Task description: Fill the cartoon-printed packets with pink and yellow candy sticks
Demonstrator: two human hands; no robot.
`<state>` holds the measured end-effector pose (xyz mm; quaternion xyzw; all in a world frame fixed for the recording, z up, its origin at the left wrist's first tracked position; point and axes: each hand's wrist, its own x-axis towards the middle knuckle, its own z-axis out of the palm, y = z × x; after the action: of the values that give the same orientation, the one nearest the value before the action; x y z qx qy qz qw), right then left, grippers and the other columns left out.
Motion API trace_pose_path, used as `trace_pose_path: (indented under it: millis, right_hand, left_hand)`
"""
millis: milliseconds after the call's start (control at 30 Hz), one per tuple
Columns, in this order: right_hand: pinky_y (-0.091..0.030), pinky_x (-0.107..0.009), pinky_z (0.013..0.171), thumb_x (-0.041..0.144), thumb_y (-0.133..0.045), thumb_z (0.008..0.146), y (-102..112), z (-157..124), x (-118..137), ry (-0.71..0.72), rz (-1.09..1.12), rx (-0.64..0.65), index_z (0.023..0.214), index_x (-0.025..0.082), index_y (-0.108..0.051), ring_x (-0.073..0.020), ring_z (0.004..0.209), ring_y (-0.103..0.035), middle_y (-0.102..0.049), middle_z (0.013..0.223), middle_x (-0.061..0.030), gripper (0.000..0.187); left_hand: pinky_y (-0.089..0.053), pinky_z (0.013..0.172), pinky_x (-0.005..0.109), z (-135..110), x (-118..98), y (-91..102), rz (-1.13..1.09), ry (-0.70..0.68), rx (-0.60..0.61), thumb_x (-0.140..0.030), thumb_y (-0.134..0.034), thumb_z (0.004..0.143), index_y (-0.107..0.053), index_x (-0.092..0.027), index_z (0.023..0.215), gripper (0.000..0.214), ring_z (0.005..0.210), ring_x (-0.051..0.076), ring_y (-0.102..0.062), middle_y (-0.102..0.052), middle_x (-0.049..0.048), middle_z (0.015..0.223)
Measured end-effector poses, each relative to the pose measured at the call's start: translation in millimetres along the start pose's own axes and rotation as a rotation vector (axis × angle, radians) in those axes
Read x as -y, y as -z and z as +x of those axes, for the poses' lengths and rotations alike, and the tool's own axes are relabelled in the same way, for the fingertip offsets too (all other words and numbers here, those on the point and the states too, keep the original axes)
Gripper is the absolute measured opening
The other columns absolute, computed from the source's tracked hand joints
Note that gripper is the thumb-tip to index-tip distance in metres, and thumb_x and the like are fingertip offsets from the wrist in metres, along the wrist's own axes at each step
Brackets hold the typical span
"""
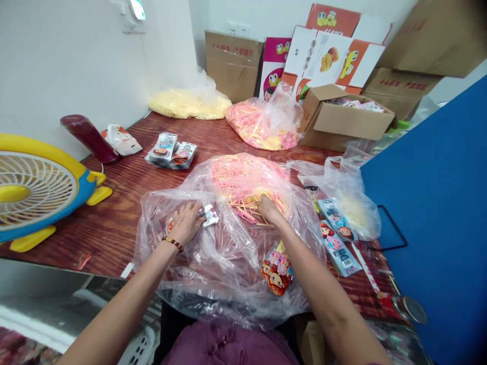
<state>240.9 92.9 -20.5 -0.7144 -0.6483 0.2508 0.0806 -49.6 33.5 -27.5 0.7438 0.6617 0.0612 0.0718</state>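
A big clear plastic bag [228, 253] lies open in front of me on the brown wooden table [114, 223], holding a heap of pink and yellow sticks [243, 180]. My left hand [186, 222], with a bead bracelet on the wrist, is closed on a small silver packet [210, 215] over the bag's left side. My right hand [269, 209] reaches into the heap, fingers curled among the sticks. A cartoon-printed packet [277, 274] lies on the bag under my right forearm.
A yellow and blue fan [34, 190] stands at left, a dark red bottle [89, 137] behind it. More packets [171, 149] lie mid-table and others [337, 235] at right. Bags of yellow [188, 104] and pink sticks [258, 126], cardboard boxes [346, 119] and a blue panel [433, 203] surround.
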Motion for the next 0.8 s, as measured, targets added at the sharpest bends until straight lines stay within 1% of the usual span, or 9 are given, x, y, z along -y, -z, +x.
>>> trace_pose_path:
  millis: [100,167,233,300,367,500,633,733,800]
  right_hand:
    - [-0.039,-0.027,0.064,0.014,-0.045,0.083,3,-8,-13,0.034,0.111,0.017,0.09,0.015,-0.058,-0.0192,0.073,-0.059,-0.068,0.086,-0.0089,0.015]
    - [-0.038,-0.025,0.06,0.016,-0.046,0.08,4,-19,-21,0.064,0.193,0.032,0.078,0.017,-0.055,-0.0163,0.065,-0.055,-0.062,0.074,-0.0028,0.009]
    - [-0.038,-0.024,0.059,0.021,-0.046,0.081,2,-32,-26,0.093,0.275,0.031,0.073,0.02,-0.05,-0.0145,0.062,-0.051,-0.056,0.067,0.0014,0.009]
    - [-0.041,-0.023,0.062,0.027,-0.043,0.084,-5,-45,-28,0.122,0.355,0.01,0.077,0.021,-0.048,-0.014,0.065,-0.052,-0.055,0.07,0.0027,0.011]
    - [-0.044,-0.024,0.066,0.033,-0.042,0.086,-15,-56,-28,0.169,0.508,-0.036,0.084,0.022,-0.046,-0.0144,0.071,-0.054,-0.056,0.078,0.0018,0.013]
    - [-0.045,-0.026,0.069,0.038,-0.049,0.083,-42,-70,-23,0.224,0.811,-0.122,0.089,0.024,-0.046,-0.0156,0.074,-0.053,-0.056,0.081,0.0013,0.016]
    - [-0.044,-0.027,0.072,0.036,-0.05,0.084,-57,-77,-21,0.209,0.785,-0.132,0.089,0.023,-0.05,-0.0161,0.077,-0.052,-0.057,0.081,0.0015,0.014]
    - [-0.043,-0.028,0.074,0.035,-0.048,0.085,-58,-81,-21,0.219,0.761,-0.125,0.084,0.022,-0.051,-0.0163,0.078,-0.052,-0.057,0.081,0.0011,0.013]
    - [-0.043,-0.028,0.075,0.036,-0.048,0.087,-58,-83,-20,0.228,0.795,-0.128,0.086,0.022,-0.052,-0.0162,0.078,-0.052,-0.057,0.083,0.001,0.014]
  left_hand:
    - [-0.037,0.088,0.042,0,0,-0.6,-0.035,-0.031,-0.052,-0.032,-0.055,0.089,-0.057,-0.021,0.117,0.03,0.11,0.031,-0.052,-0.06,0.0124,0.119]
    - [-0.036,0.089,0.042,1,0,0.4,-0.061,-0.046,-0.075,-0.031,-0.054,0.089,-0.058,-0.021,0.112,0.026,0.109,0.03,-0.052,-0.062,0.0117,0.117]
    - [-0.035,0.088,0.041,3,1,1.3,-0.085,-0.054,-0.083,-0.03,-0.053,0.089,-0.059,-0.021,0.108,0.022,0.107,0.03,-0.053,-0.064,0.0108,0.112]
    - [-0.035,0.087,0.041,6,2,1.8,-0.104,-0.056,-0.089,-0.028,-0.051,0.09,-0.059,-0.02,0.106,0.02,0.105,0.029,-0.054,-0.066,0.0101,0.107]
    - [-0.034,0.086,0.04,8,3,2.6,-0.122,-0.06,-0.101,-0.026,-0.05,0.089,-0.061,-0.02,0.101,0.017,0.103,0.029,-0.056,-0.067,0.0098,0.102]
    - [-0.034,0.086,0.041,9,5,6.5,-0.169,-0.097,-0.115,-0.023,-0.048,0.088,-0.065,-0.02,0.091,0.017,0.101,0.029,-0.059,-0.07,0.0098,0.101]
    - [-0.034,0.089,0.041,7,5,10.5,-0.198,-0.1,-0.139,-0.026,-0.049,0.089,-0.066,-0.02,0.094,0.018,0.101,0.028,-0.062,-0.072,0.009,0.102]
    - [-0.035,0.09,0.039,6,8,12.8,-0.215,-0.104,-0.146,-0.028,-0.049,0.09,-0.066,-0.02,0.094,0.019,0.098,0.026,-0.063,-0.073,0.0077,0.097]
    - [-0.036,0.089,0.039,5,10,14.6,-0.214,-0.118,-0.147,-0.029,-0.049,0.09,-0.066,-0.02,0.092,0.019,0.097,0.026,-0.064,-0.073,0.0073,0.096]
